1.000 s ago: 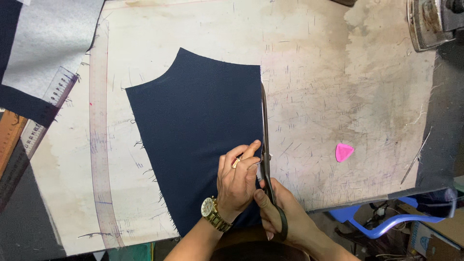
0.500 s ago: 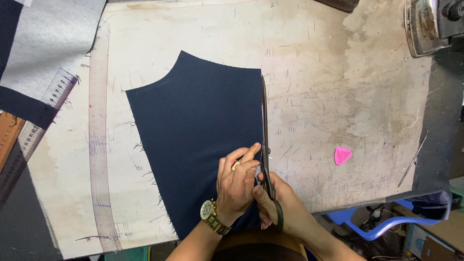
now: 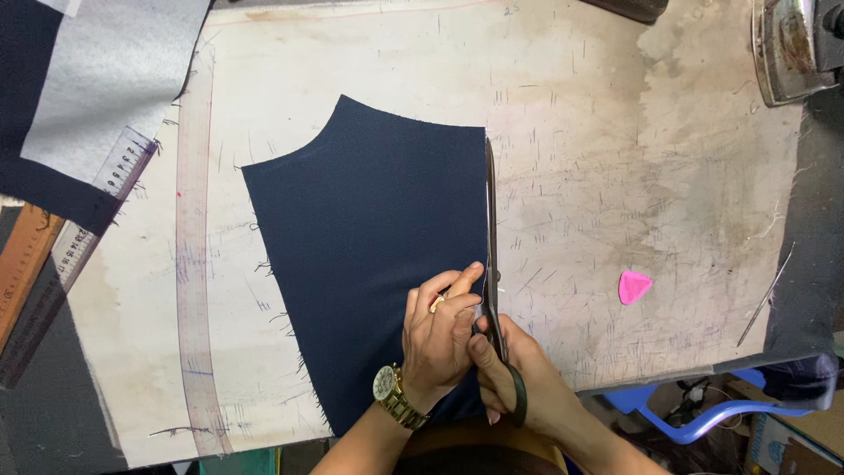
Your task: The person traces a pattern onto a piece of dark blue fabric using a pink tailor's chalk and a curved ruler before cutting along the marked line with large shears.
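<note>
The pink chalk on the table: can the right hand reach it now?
Probably not at once: the right hand grips the scissors. The table toward the pink chalk is otherwise bare.

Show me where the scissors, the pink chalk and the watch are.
scissors [image 3: 491,220], head view, middle of the blades
pink chalk [image 3: 634,287], head view, its centre
watch [image 3: 387,384], head view, its dial

Even, soft light from overhead across the pale table, and shadows stay faint. The picture's sharp in the middle, dimmer at the left edge, no glare.
</note>
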